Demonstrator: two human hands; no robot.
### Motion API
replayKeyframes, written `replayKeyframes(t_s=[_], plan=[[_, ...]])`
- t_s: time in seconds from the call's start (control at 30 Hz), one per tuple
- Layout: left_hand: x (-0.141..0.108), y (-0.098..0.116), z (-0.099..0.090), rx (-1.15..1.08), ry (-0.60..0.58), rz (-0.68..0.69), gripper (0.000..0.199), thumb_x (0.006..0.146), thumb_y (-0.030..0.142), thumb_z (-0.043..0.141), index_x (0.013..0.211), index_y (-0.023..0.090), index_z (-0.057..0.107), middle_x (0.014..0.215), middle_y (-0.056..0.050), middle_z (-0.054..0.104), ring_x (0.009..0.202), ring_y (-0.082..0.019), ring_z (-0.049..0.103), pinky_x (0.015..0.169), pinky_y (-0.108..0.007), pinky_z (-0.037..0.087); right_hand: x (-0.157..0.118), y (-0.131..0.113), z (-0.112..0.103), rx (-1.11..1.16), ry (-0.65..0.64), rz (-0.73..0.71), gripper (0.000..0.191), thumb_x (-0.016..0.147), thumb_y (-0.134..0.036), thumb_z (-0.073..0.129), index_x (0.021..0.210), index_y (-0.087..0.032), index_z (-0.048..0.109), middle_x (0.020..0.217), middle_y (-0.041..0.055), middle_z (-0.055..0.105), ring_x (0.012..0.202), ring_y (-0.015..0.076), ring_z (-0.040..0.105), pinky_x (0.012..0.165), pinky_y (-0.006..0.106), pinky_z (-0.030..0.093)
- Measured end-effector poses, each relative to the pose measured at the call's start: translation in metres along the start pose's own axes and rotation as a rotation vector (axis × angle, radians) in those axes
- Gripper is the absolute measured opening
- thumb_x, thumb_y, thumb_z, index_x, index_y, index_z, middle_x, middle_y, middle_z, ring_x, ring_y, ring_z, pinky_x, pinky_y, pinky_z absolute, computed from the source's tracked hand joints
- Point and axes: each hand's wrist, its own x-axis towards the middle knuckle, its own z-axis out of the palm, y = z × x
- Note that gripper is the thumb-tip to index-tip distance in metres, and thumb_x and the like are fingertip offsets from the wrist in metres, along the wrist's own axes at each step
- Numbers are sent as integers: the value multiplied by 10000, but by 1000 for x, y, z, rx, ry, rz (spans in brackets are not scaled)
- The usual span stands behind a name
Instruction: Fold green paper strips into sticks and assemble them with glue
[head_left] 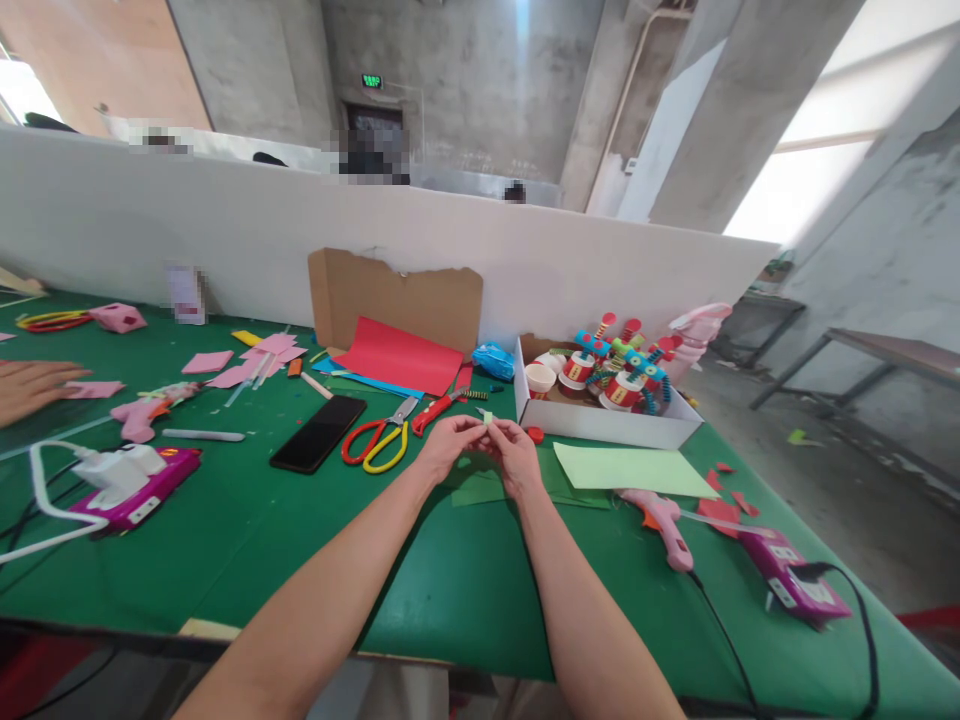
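Note:
Both hands meet over the middle of the green table. A small pale green piece (488, 417) is pinched between their fingertips. My left hand (451, 445) closes on its left side, and my right hand (514, 452) has its fingers pressed together on the right side. Dark green sheets (480, 486) lie flat under the hands. Scissors with red and yellow handles (386, 446) and a red-handled cutter (435, 408) rest just left of the hands. A light green sheet (634, 470) is to their right.
A white box (615, 424) holds cups and colourful figures. A pink glue gun (667, 530) and purple power strip (793, 575) lie right. Left are a black phone (319, 434), another glue gun (137, 418), pink paper (207, 362) and another person's hand (34, 388).

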Motion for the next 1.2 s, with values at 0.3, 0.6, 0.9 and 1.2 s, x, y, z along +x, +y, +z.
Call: replayKeyframes(t_s=[0.3,0.6,0.9,1.2], plan=[[0,2,-2,19,6,-18,364,541,360,824,764,127,654,664,-9,666,580,-102,589,606,-236,444,0,-3,0,32,5,48,361,475,-371,853,706,-167,664,552,-31,651,514,87,585,589,223,522],[1,3,-5,165,41,38,262,559,337,772,694,142,661,609,2,646,539,-93,533,552,-224,407,-2,-5,-2,-80,6,33,357,472,-335,845,742,-164,687,619,0,697,556,136,634,647,289,557],[0,4,-1,174,99,78,317,548,393,782,702,144,663,608,-2,643,557,-106,538,557,-235,420,1,-1,-4,-61,-5,37,327,481,-315,847,648,-159,613,593,-5,673,570,134,650,646,276,558],[2,-1,-3,176,101,68,300,575,379,775,720,140,667,633,-9,645,560,-102,539,563,-234,417,3,2,-3,0,14,61,314,486,-290,848,657,-149,625,607,-8,665,579,115,639,656,248,547]])
